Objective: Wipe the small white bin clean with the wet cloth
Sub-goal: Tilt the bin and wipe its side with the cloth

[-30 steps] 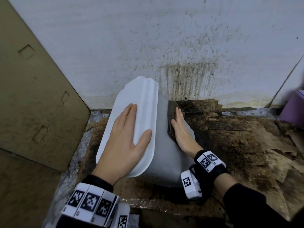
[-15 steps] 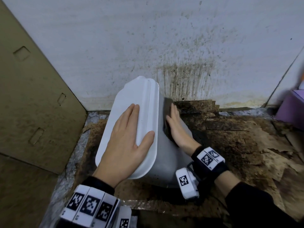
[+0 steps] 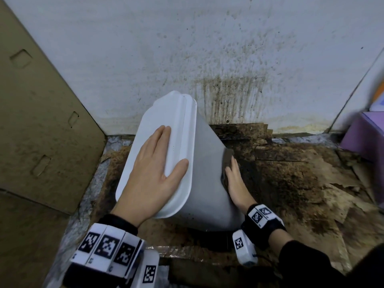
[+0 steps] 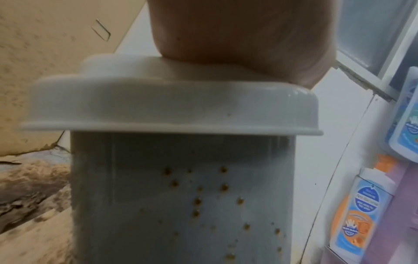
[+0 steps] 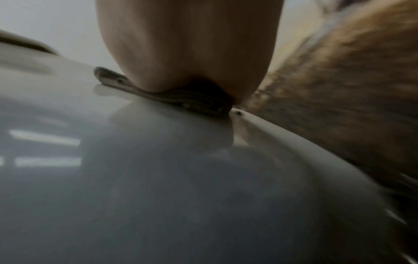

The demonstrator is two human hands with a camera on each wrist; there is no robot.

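Observation:
The small white bin point(image 3: 205, 183) stands tilted on the dirty floor, its lid point(image 3: 178, 125) leaning to the left. My left hand point(image 3: 153, 169) lies flat on the lid with straight fingers and the thumb spread over the lid's edge. My right hand point(image 3: 235, 179) presses a dark wet cloth point(image 3: 227, 161) flat against the bin's right side, low down. In the right wrist view the cloth point(image 5: 181, 96) is squeezed under my palm point(image 5: 187, 44) on the glossy wall point(image 5: 158, 178). The left wrist view shows brown spots on the bin's front point(image 4: 203, 205) below the lid point(image 4: 169, 107).
A stained white wall point(image 3: 207, 48) rises right behind the bin. Brown cardboard point(image 3: 37, 121) leans at the left. The floor point(image 3: 301, 183) is covered in torn, soiled cardboard. A purple box point(image 3: 365, 138) sits at the far right, with soap bottles point(image 4: 359, 214) beside it.
My right hand has slid the cloth down the bin's right side, from just under the lid towards the base. The left hand stays flat on the lid.

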